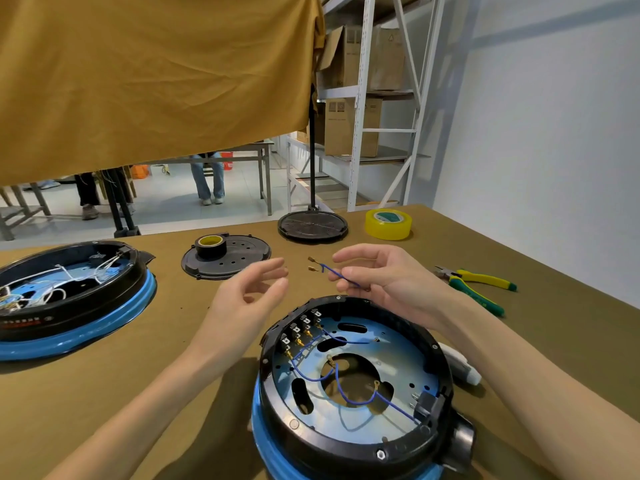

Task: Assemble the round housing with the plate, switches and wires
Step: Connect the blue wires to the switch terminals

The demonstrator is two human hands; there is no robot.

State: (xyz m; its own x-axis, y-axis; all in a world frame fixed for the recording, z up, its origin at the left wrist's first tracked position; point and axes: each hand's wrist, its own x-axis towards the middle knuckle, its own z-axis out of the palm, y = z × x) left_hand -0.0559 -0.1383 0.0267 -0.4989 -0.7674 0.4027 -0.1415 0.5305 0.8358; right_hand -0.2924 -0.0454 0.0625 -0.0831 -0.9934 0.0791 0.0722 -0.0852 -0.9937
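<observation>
A workshop: metal shelving (360, 98) with cardboard boxes (349, 126), pliers (481, 282) on the workbench (519, 341)

The round black plastic housing with a blue rim (349, 393) lies open side up just below both hands, nearest the right wrist. Inside it sits a shiny bluish metal plate (349, 420) with a large centre hole and oval slots. A row of small black switches with brass terminals (300, 329) lines its inner wall under the left hand's fingertips. Thin blue wires (346, 393) loop across the plate. The right hand (388, 282) pinches a short loose blue wire with brass terminals (337, 273), which reaches toward the left hand (249, 292).
</observation>
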